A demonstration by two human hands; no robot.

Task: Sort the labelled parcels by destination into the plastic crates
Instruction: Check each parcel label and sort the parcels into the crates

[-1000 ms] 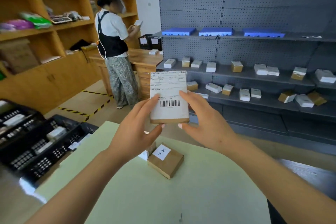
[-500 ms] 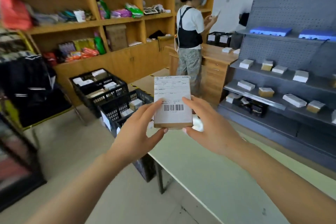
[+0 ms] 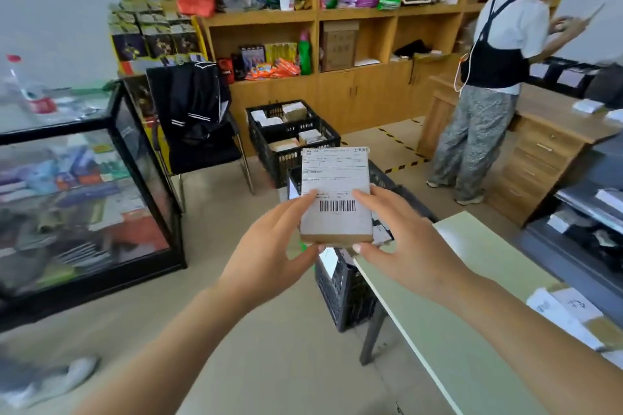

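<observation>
Holding a labelled parcel [image 3: 335,195] up at chest height, the left hand [image 3: 269,253] grips its left edge and lower corner while the right hand [image 3: 408,242] clasps the right edge, thumbs lying across the white shipping label on either side of the barcode. The parcel faces the camera with its label upright, which suggests the step in hand is reading the destination before dropping it. Just below and behind it, tucked against the end of the pale green surface [image 3: 448,313], stands a black plastic crate [image 3: 340,286]; the parcel and hands hide most of its inside, though some white-labelled items show at its right edge. Farther off on the floor, near the wooden cabinets, a second black crate [image 3: 290,131] holds several small cartons, brown and white-labelled, seemingly in two sections. The next move, as I judge it, calls for matching the label to the right crate, carrying the parcel over its opening and letting go low so it lands flat. More parcels [image 3: 566,313] lie on the surface at the right. Another person [image 3: 495,84] stands at a wooden desk beyond.
</observation>
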